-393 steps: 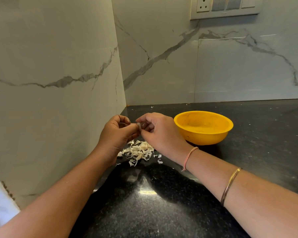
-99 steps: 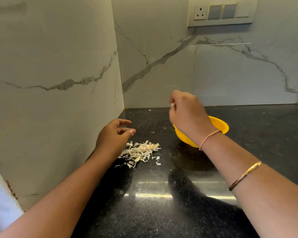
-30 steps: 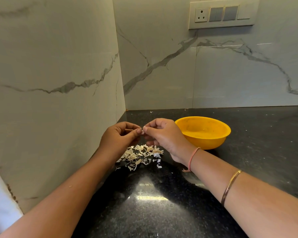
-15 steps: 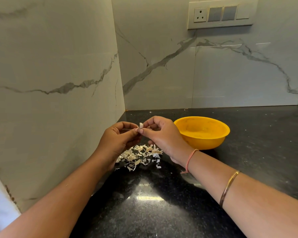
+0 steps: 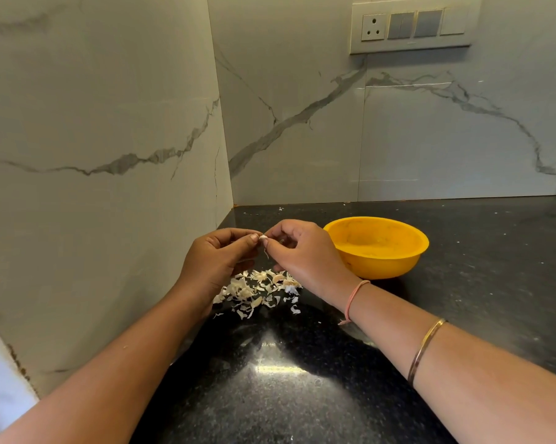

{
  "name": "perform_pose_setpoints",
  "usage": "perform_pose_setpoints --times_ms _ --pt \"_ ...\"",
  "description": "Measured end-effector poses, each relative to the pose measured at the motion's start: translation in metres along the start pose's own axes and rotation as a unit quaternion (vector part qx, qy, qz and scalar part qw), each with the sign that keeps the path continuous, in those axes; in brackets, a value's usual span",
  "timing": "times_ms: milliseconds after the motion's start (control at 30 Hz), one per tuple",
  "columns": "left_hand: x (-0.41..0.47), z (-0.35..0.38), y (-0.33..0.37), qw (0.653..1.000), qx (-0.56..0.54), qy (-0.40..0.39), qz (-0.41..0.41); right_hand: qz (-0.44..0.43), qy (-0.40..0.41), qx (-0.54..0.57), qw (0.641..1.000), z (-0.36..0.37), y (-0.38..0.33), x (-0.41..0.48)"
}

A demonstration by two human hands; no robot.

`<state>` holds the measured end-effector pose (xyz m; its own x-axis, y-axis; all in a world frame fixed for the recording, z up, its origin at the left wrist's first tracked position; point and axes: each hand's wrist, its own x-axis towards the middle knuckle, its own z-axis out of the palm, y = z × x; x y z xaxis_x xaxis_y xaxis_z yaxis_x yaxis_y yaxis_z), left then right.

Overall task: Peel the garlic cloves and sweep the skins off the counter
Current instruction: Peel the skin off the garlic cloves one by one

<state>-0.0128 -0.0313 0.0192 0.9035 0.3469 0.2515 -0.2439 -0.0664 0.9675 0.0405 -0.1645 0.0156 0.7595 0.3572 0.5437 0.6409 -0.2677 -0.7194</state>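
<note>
The right hand [image 5: 305,256] has come back from over the yellow bowl [image 5: 377,264] to meet the left. The left hand [image 5: 217,262] pinches the garlic clove [image 5: 263,237] from the left, thumb and forefinger curled on it. The clove sits between both hands' fingertips, above the pile of skins [image 5: 257,290]. Its long axis is too small to read, though a skin strand [image 5: 265,251] hangs down. The right hand pinches from the right, equally near; the bowl stands further right.

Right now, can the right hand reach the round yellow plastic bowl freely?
Probably yes. The round yellow plastic bowl stands on the black stone counter just beside the right hand, nothing between them; that hand and the left hand pinch a small white garlic clove.
</note>
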Motion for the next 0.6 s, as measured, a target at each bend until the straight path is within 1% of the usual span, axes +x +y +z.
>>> perform_pose_setpoints --times_ms 133,400,600 --pt "-0.001 0.0009 0.0006 1.0 -0.001 0.006 0.001 -0.013 -0.008 -0.006 1.0 0.0012 0.0016 -0.0004" --pt "-0.002 0.0017 0.0008 0.999 -0.044 0.008 -0.01 -0.026 0.018 0.004 0.999 0.0063 0.0029 0.0008" --pt "-0.0018 0.0039 -0.0016 0.998 -0.046 0.014 -0.027 -0.06 0.022 -0.035 0.997 0.0065 0.001 0.0003"
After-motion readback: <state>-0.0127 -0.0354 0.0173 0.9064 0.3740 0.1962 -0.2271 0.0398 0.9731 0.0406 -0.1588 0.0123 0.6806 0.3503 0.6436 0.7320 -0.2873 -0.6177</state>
